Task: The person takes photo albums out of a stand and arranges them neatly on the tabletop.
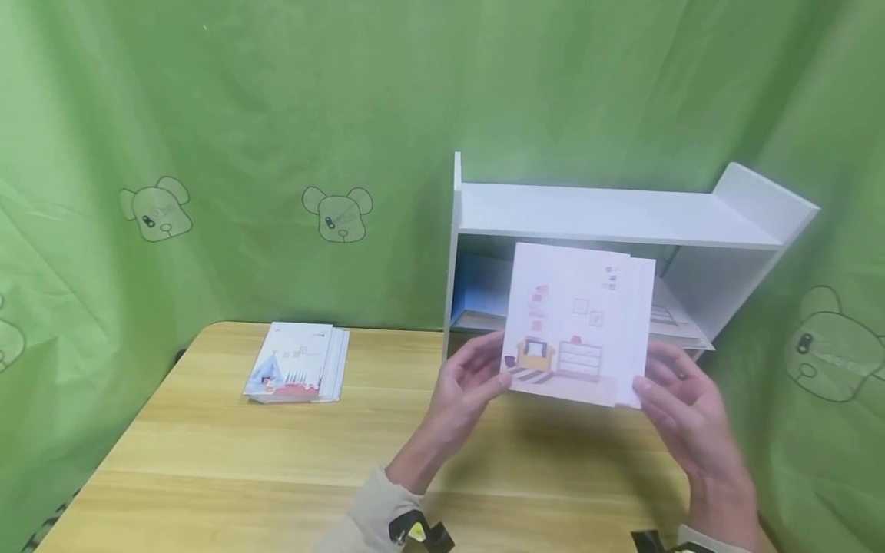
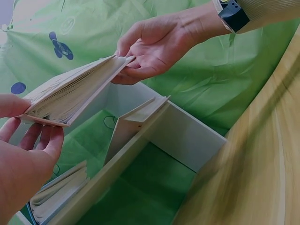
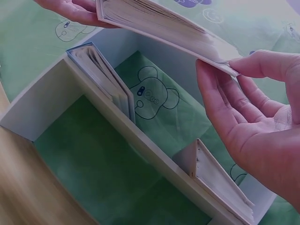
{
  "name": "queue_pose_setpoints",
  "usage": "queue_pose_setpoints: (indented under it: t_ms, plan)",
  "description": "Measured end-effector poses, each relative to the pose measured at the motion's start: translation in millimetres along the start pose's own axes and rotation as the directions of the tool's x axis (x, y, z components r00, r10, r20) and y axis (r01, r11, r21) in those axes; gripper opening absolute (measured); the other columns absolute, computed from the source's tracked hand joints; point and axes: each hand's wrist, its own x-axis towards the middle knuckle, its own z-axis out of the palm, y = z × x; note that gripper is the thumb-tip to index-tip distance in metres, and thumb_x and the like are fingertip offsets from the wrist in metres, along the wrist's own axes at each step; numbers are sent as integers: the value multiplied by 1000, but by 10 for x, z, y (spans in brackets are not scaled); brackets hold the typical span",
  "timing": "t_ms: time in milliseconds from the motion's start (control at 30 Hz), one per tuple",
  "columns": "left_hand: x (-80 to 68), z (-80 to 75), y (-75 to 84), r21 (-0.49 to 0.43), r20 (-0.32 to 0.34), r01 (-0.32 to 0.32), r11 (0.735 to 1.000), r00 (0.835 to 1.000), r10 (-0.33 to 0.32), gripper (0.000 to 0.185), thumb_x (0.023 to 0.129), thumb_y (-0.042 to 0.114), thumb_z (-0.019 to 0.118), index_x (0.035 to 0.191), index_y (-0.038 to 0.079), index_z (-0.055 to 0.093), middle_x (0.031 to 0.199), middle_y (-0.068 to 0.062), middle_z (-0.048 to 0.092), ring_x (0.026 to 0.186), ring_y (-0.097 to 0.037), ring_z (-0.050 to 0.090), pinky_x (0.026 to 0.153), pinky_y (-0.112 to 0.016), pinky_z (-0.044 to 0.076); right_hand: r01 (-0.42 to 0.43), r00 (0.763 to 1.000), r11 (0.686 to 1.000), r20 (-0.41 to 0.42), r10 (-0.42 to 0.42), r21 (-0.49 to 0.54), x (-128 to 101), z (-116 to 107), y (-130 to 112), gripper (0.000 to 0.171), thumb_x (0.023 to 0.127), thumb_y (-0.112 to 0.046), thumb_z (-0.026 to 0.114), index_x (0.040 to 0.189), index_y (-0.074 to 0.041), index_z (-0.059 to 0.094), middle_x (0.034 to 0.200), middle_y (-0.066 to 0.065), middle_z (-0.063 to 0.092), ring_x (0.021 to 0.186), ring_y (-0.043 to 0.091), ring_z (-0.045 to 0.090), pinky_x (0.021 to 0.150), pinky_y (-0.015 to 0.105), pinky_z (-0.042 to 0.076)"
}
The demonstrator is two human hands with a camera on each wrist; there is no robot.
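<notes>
Both hands hold up a white book (image 1: 570, 322) with a drawn armchair and dresser on its cover, in front of the white shelf (image 1: 622, 215). My left hand (image 1: 466, 380) pinches its left edge, thumb on the front. At the opposite edge my right hand (image 1: 691, 407) grips it the same way, fingers behind. In the left wrist view the book's pages (image 2: 70, 93) fan slightly between the covers. On the shelf's middle board a blue-edged book (image 3: 103, 79) lies at the left, and a pale book (image 3: 220, 180) at the right.
Several white books (image 1: 290, 361) with a tent drawing on top are stacked at the back left of the wooden table (image 1: 276, 468). Behind stands a green curtain (image 1: 242, 115) with bear-head prints. The shelf's raised right side panel (image 1: 767, 200) sticks up beside the right hand's reach.
</notes>
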Motion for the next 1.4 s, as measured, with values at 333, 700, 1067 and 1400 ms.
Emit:
queue_pose_setpoints:
  t_ms: [333,700,1067,1400]
  plan:
    - [-84,-70,28,-29,-32,9,1000,999,-10,58,90,-9,63,146,2,50,148,-20,51,137,-36,50,112,-42,46,-15,999,998,30,16,-54,21,87,49,55,97,20,40,148,2,43,137,14,62,113,22,67,95,34,58]
    - [-118,-162,72,-44,-47,25,999,999,-27,59,88,-12,61,145,0,50,147,-22,51,137,-37,51,112,-43,47,-20,999,998,37,22,-59,58,179,121,54,96,21,42,146,0,44,135,13,63,112,22,68,94,34,59]
    - [-172,-266,192,-72,-50,39,997,998,-43,62,89,-12,59,149,-4,43,150,-26,45,139,-37,48,113,-42,45,-28,999,998,22,29,-49,96,307,244,54,96,21,42,146,1,42,135,12,63,111,22,68,92,34,60]
    - [-171,-397,282,-73,-55,35,997,998,-40,62,90,-13,56,149,-2,44,150,-25,43,139,-37,46,115,-42,43,-25,999,996,40,21,83,160,454,357,52,96,21,41,143,-1,46,132,15,65,107,24,70,91,34,61]
